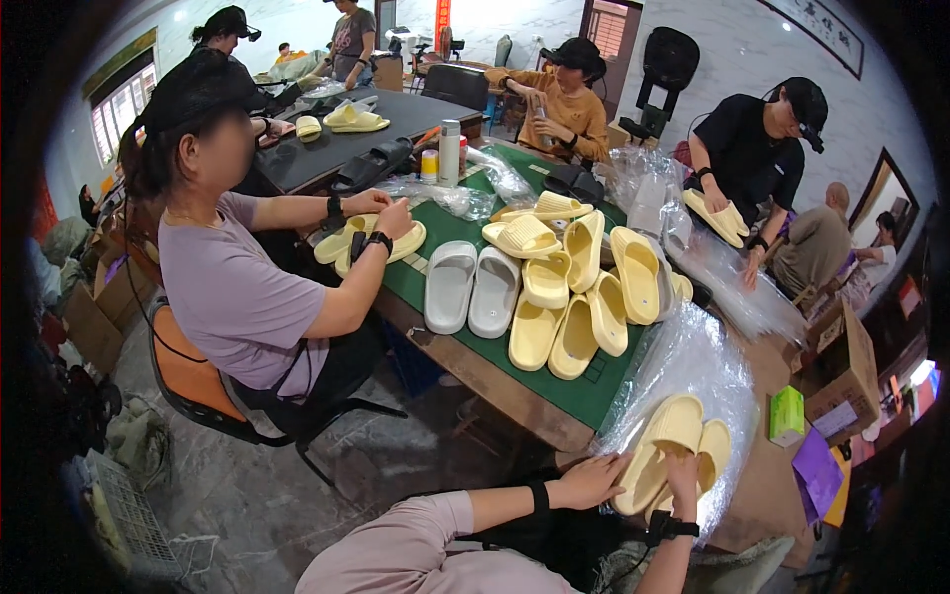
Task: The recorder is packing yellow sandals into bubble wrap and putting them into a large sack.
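Observation:
A pair of yellow slide slippers lies on clear plastic bags [683, 366] at the near right of the table. The left slipper [673, 421] partly overlaps the right slipper [716, 450]. My left hand [591, 482] lies with outstretched fingers against the outer edge of the left slipper. My right hand [680, 480] reaches down between the two, its fingers bent at the left slipper's inner edge; their tips are hidden. Both wrists wear black bands.
A heap of yellow slippers [574, 337] and a grey pair [470, 289] sit on the green mat [426, 267]. At left a person [247, 238] handles yellow slippers; another person [752, 148] holds one across the table. A green box [787, 416] and cardboard box [841, 371] stand right.

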A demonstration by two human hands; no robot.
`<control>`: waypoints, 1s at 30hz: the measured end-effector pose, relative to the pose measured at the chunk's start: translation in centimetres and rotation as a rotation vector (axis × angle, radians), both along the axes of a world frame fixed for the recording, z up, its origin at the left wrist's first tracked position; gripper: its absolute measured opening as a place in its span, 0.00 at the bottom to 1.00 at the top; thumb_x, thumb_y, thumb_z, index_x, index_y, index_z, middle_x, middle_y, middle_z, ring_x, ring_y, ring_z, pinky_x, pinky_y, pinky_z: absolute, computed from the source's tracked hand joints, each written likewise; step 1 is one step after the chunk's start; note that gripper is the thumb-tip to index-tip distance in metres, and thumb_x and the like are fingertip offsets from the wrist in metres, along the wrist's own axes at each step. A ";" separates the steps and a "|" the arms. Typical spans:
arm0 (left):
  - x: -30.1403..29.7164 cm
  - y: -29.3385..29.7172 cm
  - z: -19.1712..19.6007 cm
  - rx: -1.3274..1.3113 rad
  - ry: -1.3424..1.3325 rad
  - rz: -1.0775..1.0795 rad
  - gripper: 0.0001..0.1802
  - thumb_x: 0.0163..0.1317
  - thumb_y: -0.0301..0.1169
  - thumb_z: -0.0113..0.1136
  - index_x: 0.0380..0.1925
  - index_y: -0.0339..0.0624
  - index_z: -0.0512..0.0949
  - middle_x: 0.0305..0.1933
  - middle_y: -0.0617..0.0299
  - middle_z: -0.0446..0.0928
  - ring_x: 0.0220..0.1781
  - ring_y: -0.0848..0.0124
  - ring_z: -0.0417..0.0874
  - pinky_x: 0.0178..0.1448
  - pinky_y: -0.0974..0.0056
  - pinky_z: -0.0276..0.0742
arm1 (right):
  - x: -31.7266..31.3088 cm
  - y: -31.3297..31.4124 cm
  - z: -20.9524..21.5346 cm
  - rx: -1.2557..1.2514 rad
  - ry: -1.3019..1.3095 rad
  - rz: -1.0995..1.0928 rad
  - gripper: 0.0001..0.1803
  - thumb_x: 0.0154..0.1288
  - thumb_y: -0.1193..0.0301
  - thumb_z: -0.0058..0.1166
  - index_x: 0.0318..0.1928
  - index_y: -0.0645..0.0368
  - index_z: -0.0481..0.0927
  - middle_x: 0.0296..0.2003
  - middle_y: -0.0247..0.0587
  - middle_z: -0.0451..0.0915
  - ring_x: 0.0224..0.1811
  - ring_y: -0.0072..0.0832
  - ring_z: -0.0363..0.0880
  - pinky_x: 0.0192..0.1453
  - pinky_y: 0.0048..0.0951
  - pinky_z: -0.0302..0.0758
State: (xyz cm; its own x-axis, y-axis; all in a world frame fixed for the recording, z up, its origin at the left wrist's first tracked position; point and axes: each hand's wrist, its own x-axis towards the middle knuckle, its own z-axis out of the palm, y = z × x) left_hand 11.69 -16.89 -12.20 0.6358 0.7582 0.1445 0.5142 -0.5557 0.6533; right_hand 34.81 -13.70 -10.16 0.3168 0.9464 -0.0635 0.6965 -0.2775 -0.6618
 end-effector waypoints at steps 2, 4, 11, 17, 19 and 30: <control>0.3 0.0 -0.6 -0.006 -0.064 0.039 0.39 0.66 0.37 0.50 0.69 0.30 0.46 0.66 0.34 0.60 0.70 0.48 0.60 0.72 0.53 0.56 | 0.4 -0.6 0.4 0.057 0.188 -0.009 0.22 0.65 0.65 0.51 0.53 0.68 0.74 0.58 0.63 0.66 0.61 0.50 0.66 0.66 0.44 0.61; -0.1 0.3 -0.3 0.046 0.031 -0.008 0.37 0.65 0.36 0.50 0.69 0.33 0.49 0.67 0.36 0.59 0.72 0.49 0.58 0.72 0.52 0.55 | -0.9 -2.6 3.2 0.108 0.270 -0.124 0.21 0.67 0.72 0.46 0.58 0.68 0.68 0.57 0.53 0.67 0.58 0.41 0.69 0.63 0.39 0.64; 1.2 0.5 1.2 0.496 -0.118 -0.157 0.30 0.61 0.37 0.54 0.64 0.49 0.66 0.73 0.43 0.51 0.75 0.46 0.48 0.75 0.46 0.45 | -1.6 -9.7 5.3 0.389 0.387 -0.169 0.22 0.70 0.74 0.47 0.61 0.67 0.64 0.58 0.46 0.69 0.59 0.32 0.69 0.63 0.32 0.66; 2.6 0.7 0.7 0.385 0.158 -0.206 0.28 0.60 0.45 0.53 0.57 0.42 0.71 0.70 0.44 0.58 0.71 0.45 0.56 0.73 0.46 0.49 | 1.3 -15.0 -0.3 0.460 0.501 -0.083 0.22 0.67 0.75 0.50 0.60 0.68 0.65 0.55 0.43 0.72 0.57 0.30 0.71 0.62 0.32 0.67; 3.6 0.9 0.0 0.391 0.231 -0.187 0.30 0.59 0.47 0.54 0.57 0.39 0.71 0.69 0.43 0.58 0.70 0.44 0.58 0.72 0.46 0.50 | 2.4 -15.7 -2.5 0.385 0.658 0.096 0.22 0.67 0.76 0.49 0.60 0.68 0.65 0.55 0.44 0.71 0.57 0.30 0.71 0.60 0.32 0.69; 2.7 0.1 -0.2 0.483 0.086 -0.224 0.35 0.56 0.47 0.56 0.61 0.36 0.68 0.64 0.41 0.65 0.69 0.41 0.60 0.70 0.43 0.52 | -0.7 -17.1 1.6 0.293 0.302 0.212 0.22 0.67 0.77 0.48 0.61 0.67 0.65 0.56 0.46 0.70 0.58 0.31 0.71 0.59 0.32 0.70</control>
